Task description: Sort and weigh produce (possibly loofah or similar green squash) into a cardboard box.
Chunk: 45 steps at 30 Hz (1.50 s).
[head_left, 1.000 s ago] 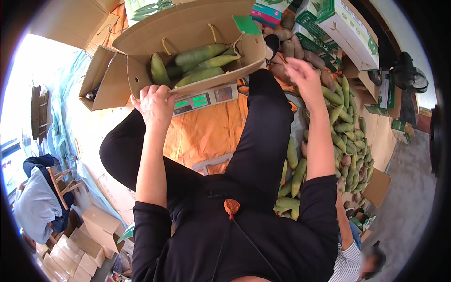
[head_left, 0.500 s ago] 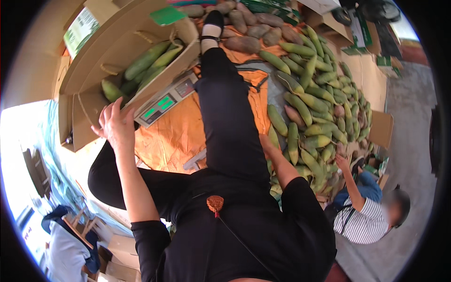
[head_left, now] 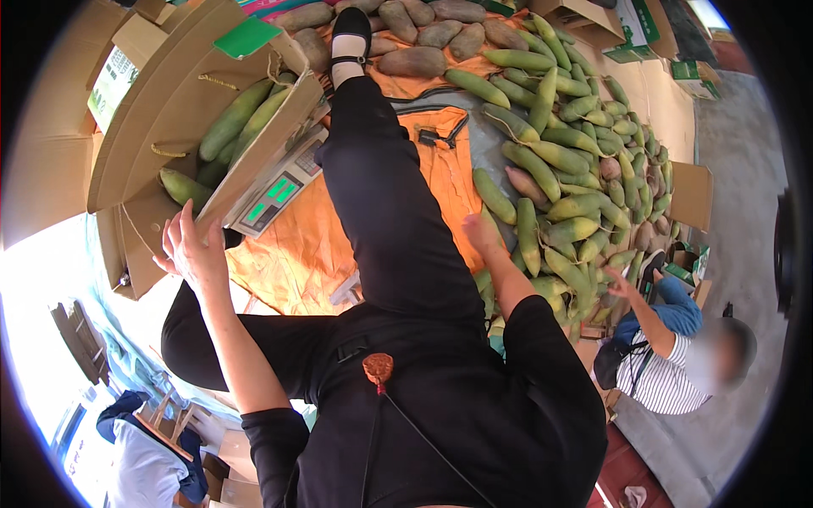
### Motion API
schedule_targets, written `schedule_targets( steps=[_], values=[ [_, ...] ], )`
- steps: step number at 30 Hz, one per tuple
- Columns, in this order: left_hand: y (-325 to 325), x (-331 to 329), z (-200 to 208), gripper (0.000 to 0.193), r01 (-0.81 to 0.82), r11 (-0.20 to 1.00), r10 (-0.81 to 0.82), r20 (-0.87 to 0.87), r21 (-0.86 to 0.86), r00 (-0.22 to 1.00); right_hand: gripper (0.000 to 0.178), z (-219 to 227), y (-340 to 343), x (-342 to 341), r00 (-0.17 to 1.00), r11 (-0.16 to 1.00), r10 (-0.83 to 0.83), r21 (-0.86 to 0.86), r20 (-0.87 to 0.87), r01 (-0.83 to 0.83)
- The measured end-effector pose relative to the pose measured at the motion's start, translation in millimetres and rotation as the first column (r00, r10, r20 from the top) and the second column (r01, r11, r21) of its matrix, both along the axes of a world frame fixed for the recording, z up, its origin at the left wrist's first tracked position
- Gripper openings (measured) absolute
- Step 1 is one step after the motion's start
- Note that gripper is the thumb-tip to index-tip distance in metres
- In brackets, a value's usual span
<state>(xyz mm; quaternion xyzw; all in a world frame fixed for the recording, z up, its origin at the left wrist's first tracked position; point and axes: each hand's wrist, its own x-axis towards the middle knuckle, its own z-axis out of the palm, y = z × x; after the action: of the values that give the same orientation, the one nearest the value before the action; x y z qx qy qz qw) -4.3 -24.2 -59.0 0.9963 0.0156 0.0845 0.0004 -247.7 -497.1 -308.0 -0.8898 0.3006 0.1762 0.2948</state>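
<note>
My left hand (head_left: pixel 198 254) is at the near corner of an open cardboard box (head_left: pixel 257 178), fingers apart. I cannot tell whether its fingertips press on the box. Inside the box lie several long green radishes (head_left: pixel 230 123), with rope handles hanging on the wall. The box sits on a digital scale (head_left: pixel 278 196) with a lit green display. Beyond my right thigh, my right hand (head_left: pixel 483 234) is near a green radish (head_left: pixel 494 196) at the edge of a big heap (head_left: pixel 584 161). Its fingers are blurred, and nothing held shows.
Reddish-brown tubers (head_left: pixel 413 62) lie by my outstretched foot, on an orange sheet (head_left: pixel 292 258). To the right, a co-worker in a striped shirt (head_left: pixel 660 372) reaches toward the heap. Cardboard cartons (head_left: pixel 635 30) stand at the far right. A wooden stool (head_left: pixel 165 423) is at lower left.
The view has shifted, so the box and heap sit further left. My right hand now shows beside my leg, having been mostly hidden. The co-worker's hand has drawn back from the heap.
</note>
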Motion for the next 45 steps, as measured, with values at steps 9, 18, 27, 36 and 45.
schedule_targets(
  steps=[9, 18, 27, 36, 45],
  values=[
    [-9, -8, 14, 0.065, -0.068, 0.998, 0.068, 0.029, 0.015, 0.997, 0.061, 26, -49, 77, 0.971, 0.949, -0.069, -0.315, -0.230, -0.007],
    [-16, -11, 21, 0.063, -0.122, 0.993, 0.122, -0.019, 0.000, 0.992, 0.096, 24, -45, 106, 0.919, 0.975, -0.012, -0.210, -0.394, -0.077],
    [-17, -14, 24, 0.063, -0.136, 0.989, 0.136, -0.009, -0.054, 0.991, 0.066, 29, -24, 113, 0.931, 0.934, -0.078, -0.352, -0.357, -0.057],
    [-19, -20, 24, 0.067, -0.153, 0.982, 0.150, -0.042, -0.110, 0.988, 0.058, 36, -57, 74, 0.961, 0.950, 0.002, -0.299, 0.275, 0.084],
    [-12, -26, 27, 0.067, -0.185, 0.975, 0.176, -0.083, -0.126, 0.981, 0.045, 223, -1, 190, 0.756, 0.835, -0.399, 0.546, 0.519, 0.066]
  ],
)
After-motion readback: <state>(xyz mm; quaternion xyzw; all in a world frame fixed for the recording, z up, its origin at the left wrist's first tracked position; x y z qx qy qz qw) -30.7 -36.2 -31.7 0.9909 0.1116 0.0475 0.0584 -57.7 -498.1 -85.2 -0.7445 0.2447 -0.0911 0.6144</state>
